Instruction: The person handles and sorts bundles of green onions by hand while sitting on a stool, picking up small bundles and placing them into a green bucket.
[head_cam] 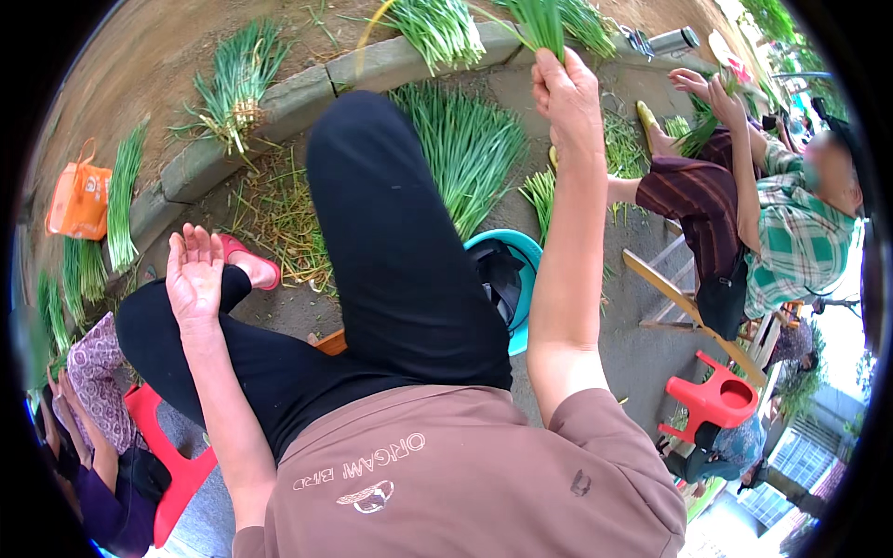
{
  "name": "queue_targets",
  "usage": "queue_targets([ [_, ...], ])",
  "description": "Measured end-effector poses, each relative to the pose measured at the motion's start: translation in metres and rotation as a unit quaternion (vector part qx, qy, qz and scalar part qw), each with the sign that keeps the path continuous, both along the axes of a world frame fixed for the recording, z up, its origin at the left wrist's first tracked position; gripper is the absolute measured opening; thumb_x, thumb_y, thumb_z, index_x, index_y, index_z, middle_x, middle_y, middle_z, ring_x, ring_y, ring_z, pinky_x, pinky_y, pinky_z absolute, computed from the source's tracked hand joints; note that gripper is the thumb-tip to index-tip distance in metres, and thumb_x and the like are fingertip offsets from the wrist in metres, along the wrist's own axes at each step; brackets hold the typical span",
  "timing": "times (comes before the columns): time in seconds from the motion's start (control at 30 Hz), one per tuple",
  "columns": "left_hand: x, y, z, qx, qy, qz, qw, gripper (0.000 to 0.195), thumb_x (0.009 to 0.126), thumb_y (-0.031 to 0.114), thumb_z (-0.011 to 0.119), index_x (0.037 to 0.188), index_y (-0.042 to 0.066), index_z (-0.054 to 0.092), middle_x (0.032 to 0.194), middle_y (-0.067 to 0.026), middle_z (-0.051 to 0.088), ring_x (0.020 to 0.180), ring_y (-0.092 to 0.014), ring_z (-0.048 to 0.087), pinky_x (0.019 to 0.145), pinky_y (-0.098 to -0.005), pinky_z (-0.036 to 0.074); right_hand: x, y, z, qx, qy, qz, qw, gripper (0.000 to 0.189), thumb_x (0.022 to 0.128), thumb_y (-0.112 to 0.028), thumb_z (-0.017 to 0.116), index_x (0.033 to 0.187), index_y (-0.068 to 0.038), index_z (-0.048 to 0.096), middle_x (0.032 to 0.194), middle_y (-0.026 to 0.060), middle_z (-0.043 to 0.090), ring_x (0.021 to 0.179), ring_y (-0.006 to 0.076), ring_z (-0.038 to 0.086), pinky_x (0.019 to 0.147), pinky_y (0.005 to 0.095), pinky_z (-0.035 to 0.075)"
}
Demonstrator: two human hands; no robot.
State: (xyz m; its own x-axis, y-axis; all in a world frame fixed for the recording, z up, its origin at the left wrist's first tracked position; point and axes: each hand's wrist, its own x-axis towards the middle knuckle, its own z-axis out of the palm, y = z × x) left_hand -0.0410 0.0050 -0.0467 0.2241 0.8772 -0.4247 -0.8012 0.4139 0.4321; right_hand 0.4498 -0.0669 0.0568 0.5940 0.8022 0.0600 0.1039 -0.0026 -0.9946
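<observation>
My right hand (568, 91) is raised at the top, its fingers closed around the base of a bunch of green garlic chives (541, 21). The far ends of that bunch run out of view. My left hand (194, 275) is above my bent left knee, palm up, fingers apart and holding nothing. A large fanned pile of chives (464, 153) lies on the pavement beyond my right knee. Another bundle (439, 31) rests on the stone kerb, left of my right hand. A yellow blade (368, 35) beside it is blurred.
More chives (237, 84) lie along the kerb (391, 63), with yellowed trimmings (282, 216) below. A turquoise basin (522, 251) holding dark items stands beside my right thigh. A seated person (788, 223) handles greens at right. Red plastic stools (718, 394) and an orange bag (80, 199) are around.
</observation>
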Motion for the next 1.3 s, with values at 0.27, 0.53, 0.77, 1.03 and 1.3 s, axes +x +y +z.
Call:
queue_targets([
  [0.27,-0.004,-0.001,-0.011,-0.035,0.052,-0.011,0.998,0.014,0.090,0.017,0.059,0.099,0.007,0.062,0.098,-0.0043,0.064,0.093,-0.018,0.059,0.087,-0.0385,0.047,0.033,-0.059,-0.207,-0.156,0.218,-0.218,0.939,0.019,0.091,-0.024,0.053,0.084,-0.008,0.045,0.059,0.0004,0.045,0.038,0.0093,0.038,0.031,0.0241,0.029],
  [0.53,0.003,-0.005,-0.008,-0.021,0.073,-0.033,0.997,0.013,0.090,0.017,0.058,0.099,0.007,0.061,0.097,-0.0034,0.064,0.088,-0.017,0.060,0.082,-0.0352,0.049,-0.053,-0.100,-0.311,-0.324,0.324,-0.169,0.873,0.016,0.089,-0.022,0.055,0.088,-0.007,0.049,0.070,0.0044,0.054,0.048,0.0120,0.048,0.037,0.0241,0.035],
  [0.77,0.013,-0.008,-0.006,-0.022,0.074,-0.045,0.996,0.012,0.091,0.017,0.057,0.099,0.008,0.061,0.097,-0.0034,0.064,0.087,-0.016,0.060,0.080,-0.0344,0.050,-0.055,-0.105,-0.327,-0.328,0.253,-0.127,0.902,0.016,0.082,-0.007,0.060,0.095,0.000,0.056,0.078,0.0079,0.060,0.060,0.0167,0.061,0.046,0.0300,0.047],
  [1.03,0.019,-0.008,-0.001,-0.027,0.080,-0.043,0.995,0.012,0.091,0.017,0.058,0.099,0.009,0.061,0.096,-0.0028,0.064,0.084,-0.015,0.060,0.077,-0.0316,0.050,-0.052,-0.110,-0.344,-0.452,0.090,-0.051,0.886,0.010,0.076,-0.007,0.066,0.075,0.000,0.059,0.061,0.0064,0.056,0.051,0.0154,0.054,0.043,0.0311,0.040],
  [1.3,0.029,-0.017,0.003,0.008,0.226,-0.035,0.973,0.034,0.083,0.002,0.063,0.115,0.007,0.053,0.089,-0.0027,0.061,0.073,-0.012,0.060,0.067,-0.0262,0.051,-0.033,-0.104,-0.303,-0.413,0.177,-0.044,0.892,0.037,0.082,-0.008,0.061,0.115,0.007,0.051,0.064,0.0040,0.048,0.044,0.0103,0.043,0.037,0.0257,0.034],
])
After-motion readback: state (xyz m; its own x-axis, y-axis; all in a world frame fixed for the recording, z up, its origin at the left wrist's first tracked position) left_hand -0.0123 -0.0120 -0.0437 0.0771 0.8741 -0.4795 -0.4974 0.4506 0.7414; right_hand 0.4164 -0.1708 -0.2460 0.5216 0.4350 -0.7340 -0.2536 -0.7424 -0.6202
